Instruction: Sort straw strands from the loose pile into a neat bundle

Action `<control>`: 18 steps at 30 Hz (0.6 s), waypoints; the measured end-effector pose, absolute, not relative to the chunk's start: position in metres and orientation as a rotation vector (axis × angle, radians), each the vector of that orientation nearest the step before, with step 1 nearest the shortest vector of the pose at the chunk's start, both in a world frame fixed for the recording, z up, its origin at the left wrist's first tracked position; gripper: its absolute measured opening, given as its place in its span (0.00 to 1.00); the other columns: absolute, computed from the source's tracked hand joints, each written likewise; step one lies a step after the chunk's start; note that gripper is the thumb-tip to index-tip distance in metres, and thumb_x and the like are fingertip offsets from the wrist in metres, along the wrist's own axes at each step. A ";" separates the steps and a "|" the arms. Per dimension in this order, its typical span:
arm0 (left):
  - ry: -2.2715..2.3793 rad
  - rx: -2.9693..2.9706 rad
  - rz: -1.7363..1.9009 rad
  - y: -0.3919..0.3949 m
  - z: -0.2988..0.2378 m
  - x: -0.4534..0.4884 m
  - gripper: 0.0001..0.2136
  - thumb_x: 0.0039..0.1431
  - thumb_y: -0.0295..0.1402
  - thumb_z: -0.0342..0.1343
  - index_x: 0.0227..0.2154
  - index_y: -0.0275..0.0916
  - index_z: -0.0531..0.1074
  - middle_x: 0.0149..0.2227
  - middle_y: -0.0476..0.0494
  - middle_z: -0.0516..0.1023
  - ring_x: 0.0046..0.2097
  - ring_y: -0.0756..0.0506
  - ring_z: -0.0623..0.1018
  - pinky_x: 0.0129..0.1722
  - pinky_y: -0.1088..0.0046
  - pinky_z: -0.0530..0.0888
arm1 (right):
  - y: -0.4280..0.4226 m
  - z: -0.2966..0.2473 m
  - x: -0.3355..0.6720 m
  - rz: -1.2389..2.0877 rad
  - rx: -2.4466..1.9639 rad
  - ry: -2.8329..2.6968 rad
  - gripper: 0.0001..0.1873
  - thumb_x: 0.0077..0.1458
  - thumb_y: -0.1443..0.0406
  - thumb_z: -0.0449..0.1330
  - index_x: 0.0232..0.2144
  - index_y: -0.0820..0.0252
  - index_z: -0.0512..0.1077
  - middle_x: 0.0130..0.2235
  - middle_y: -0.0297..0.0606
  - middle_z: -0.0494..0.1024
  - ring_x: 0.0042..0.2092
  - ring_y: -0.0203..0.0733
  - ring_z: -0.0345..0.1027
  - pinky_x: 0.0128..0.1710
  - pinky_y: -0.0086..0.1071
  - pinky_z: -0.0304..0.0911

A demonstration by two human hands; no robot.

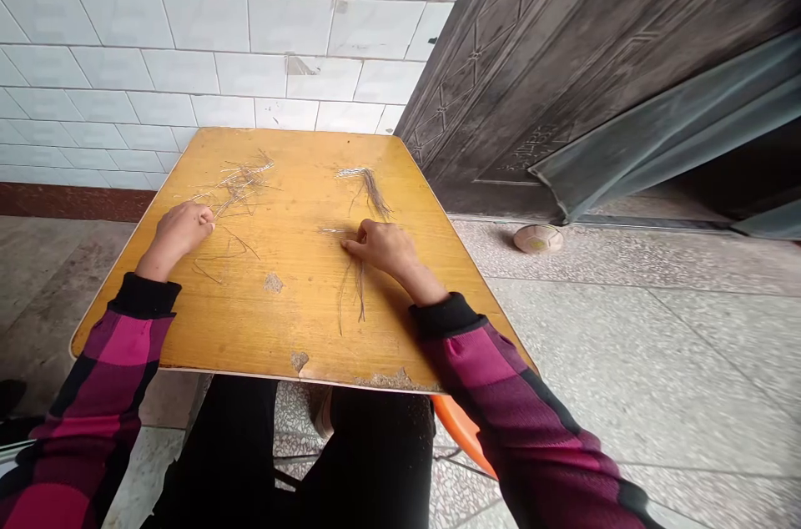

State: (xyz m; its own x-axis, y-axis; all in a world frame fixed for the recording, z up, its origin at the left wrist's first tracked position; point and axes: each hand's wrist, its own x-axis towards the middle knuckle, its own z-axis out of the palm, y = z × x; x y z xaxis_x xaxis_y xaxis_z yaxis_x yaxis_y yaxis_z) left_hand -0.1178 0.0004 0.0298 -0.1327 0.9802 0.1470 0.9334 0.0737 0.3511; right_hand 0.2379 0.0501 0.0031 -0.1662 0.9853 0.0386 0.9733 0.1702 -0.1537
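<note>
Your plaid sleeves (118, 370) cross a yellow wooden tabletop (306, 320); your left hand (178, 230) and right hand (381, 249) lie palm-down, curled beside thin strands (369, 191), grip unclear.

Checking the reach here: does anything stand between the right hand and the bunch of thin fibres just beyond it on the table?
Nothing visible does. The right hand rests on the yellow wooden tabletop just short of the bunch of thin fibres, with no object between them.

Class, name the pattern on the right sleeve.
The right sleeve has a magenta-and-black check, seen in the head view.
</note>
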 end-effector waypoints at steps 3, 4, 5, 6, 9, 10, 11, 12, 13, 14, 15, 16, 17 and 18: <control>2.270 2.050 0.481 0.004 0.025 -0.115 0.06 0.48 0.31 0.54 0.27 0.41 0.75 0.35 0.41 0.78 0.40 0.41 0.75 0.35 0.68 0.66 | 0.050 0.003 0.238 0.118 -1.943 -2.334 0.14 0.53 0.55 0.58 0.35 0.60 0.74 0.36 0.45 0.79 0.37 0.48 0.71 0.30 0.32 0.56; 2.241 2.057 0.467 0.004 0.026 -0.113 0.06 0.48 0.31 0.54 0.27 0.41 0.75 0.34 0.42 0.78 0.38 0.41 0.74 0.34 0.69 0.65 | 0.051 0.003 0.238 0.103 -1.946 -2.337 0.13 0.54 0.57 0.57 0.35 0.60 0.74 0.37 0.45 0.79 0.38 0.48 0.72 0.31 0.32 0.57; 2.199 2.057 0.452 0.003 0.027 -0.112 0.05 0.48 0.32 0.54 0.26 0.40 0.75 0.33 0.43 0.78 0.37 0.43 0.74 0.32 0.70 0.64 | 0.053 0.003 0.240 0.084 -1.952 -2.337 0.13 0.55 0.58 0.57 0.35 0.60 0.74 0.37 0.46 0.79 0.38 0.49 0.72 0.31 0.32 0.57; 2.147 2.057 0.429 0.001 0.030 -0.111 0.05 0.48 0.33 0.54 0.24 0.40 0.74 0.30 0.44 0.77 0.34 0.44 0.73 0.31 0.71 0.63 | 0.054 0.004 0.241 0.064 -1.960 -2.334 0.12 0.55 0.59 0.56 0.36 0.60 0.74 0.37 0.46 0.79 0.39 0.49 0.72 0.32 0.33 0.58; 1.938 2.077 0.243 -0.009 0.040 -0.106 0.13 0.50 0.39 0.54 0.15 0.39 0.67 0.19 0.49 0.67 0.24 0.49 0.65 0.25 0.71 0.56 | 0.057 0.003 0.245 0.001 -1.976 -2.323 0.11 0.56 0.61 0.55 0.36 0.60 0.74 0.37 0.46 0.79 0.40 0.50 0.72 0.34 0.34 0.59; 1.857 2.086 0.161 -0.014 0.044 -0.104 0.16 0.50 0.42 0.54 0.12 0.39 0.64 0.16 0.50 0.63 0.21 0.50 0.61 0.24 0.71 0.53 | 0.058 0.003 0.246 -0.016 -1.977 -2.320 0.11 0.57 0.61 0.55 0.36 0.60 0.74 0.37 0.46 0.79 0.40 0.50 0.72 0.34 0.34 0.59; 1.777 2.090 0.081 -0.018 0.047 -0.101 0.19 0.49 0.44 0.55 0.10 0.39 0.62 0.15 0.51 0.59 0.20 0.51 0.58 0.24 0.71 0.50 | 0.058 0.003 0.247 -0.031 -1.974 -2.320 0.11 0.57 0.61 0.55 0.36 0.60 0.74 0.38 0.45 0.79 0.40 0.50 0.72 0.34 0.34 0.59; 1.715 2.087 0.015 -0.023 0.050 -0.098 0.21 0.48 0.45 0.56 0.09 0.39 0.60 0.14 0.52 0.57 0.19 0.52 0.55 0.24 0.70 0.49 | 0.057 0.003 0.247 -0.044 -1.969 -2.320 0.11 0.57 0.61 0.55 0.36 0.60 0.74 0.38 0.45 0.79 0.40 0.50 0.72 0.34 0.35 0.59; 1.683 2.078 -0.045 -0.027 0.052 -0.094 0.21 0.46 0.45 0.57 0.08 0.39 0.59 0.13 0.52 0.56 0.19 0.52 0.54 0.24 0.70 0.48 | 0.057 0.002 0.247 -0.054 -1.964 -2.320 0.11 0.57 0.60 0.55 0.36 0.60 0.74 0.38 0.45 0.80 0.41 0.50 0.72 0.34 0.35 0.59; 1.675 2.072 -0.100 -0.030 0.053 -0.090 0.20 0.44 0.44 0.59 0.08 0.39 0.60 0.13 0.52 0.57 0.18 0.52 0.54 0.24 0.70 0.47 | 0.056 0.002 0.247 -0.061 -1.959 -2.321 0.11 0.57 0.60 0.55 0.36 0.60 0.74 0.39 0.45 0.80 0.41 0.50 0.72 0.34 0.35 0.59; 1.689 2.071 -0.154 -0.033 0.054 -0.086 0.19 0.41 0.43 0.60 0.08 0.39 0.60 0.13 0.52 0.58 0.18 0.52 0.55 0.24 0.70 0.47 | 0.056 0.002 0.247 -0.065 -1.953 -2.322 0.11 0.57 0.60 0.55 0.36 0.59 0.74 0.39 0.44 0.80 0.41 0.50 0.72 0.34 0.35 0.59; 1.710 2.073 -0.199 -0.035 0.054 -0.082 0.17 0.40 0.41 0.61 0.08 0.39 0.61 0.13 0.51 0.59 0.18 0.51 0.56 0.24 0.70 0.47 | 0.055 0.003 0.246 -0.067 -1.948 -2.323 0.11 0.57 0.60 0.55 0.37 0.59 0.74 0.39 0.44 0.80 0.41 0.50 0.73 0.34 0.35 0.59; 1.738 2.080 -0.233 -0.036 0.054 -0.079 0.16 0.39 0.38 0.61 0.08 0.40 0.62 0.13 0.51 0.60 0.18 0.51 0.57 0.24 0.70 0.48 | 0.055 0.003 0.246 -0.067 -1.944 -2.324 0.11 0.57 0.60 0.55 0.37 0.59 0.74 0.39 0.43 0.80 0.41 0.50 0.73 0.34 0.35 0.59; 1.770 2.090 -0.253 -0.037 0.054 -0.078 0.15 0.39 0.36 0.60 0.08 0.40 0.61 0.13 0.50 0.61 0.18 0.51 0.57 0.24 0.70 0.48 | 0.054 0.003 0.246 -0.067 -1.940 -2.326 0.11 0.57 0.60 0.55 0.37 0.59 0.74 0.40 0.43 0.80 0.41 0.50 0.73 0.33 0.35 0.59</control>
State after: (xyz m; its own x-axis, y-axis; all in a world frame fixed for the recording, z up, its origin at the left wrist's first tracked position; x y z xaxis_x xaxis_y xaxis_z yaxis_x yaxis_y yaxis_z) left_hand -0.0776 -0.0368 0.0536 0.1868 0.9061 -0.3797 0.9762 -0.1277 0.1754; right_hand 0.2463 0.0541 0.0032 -0.1759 0.9778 0.1143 0.9827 0.1812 -0.0377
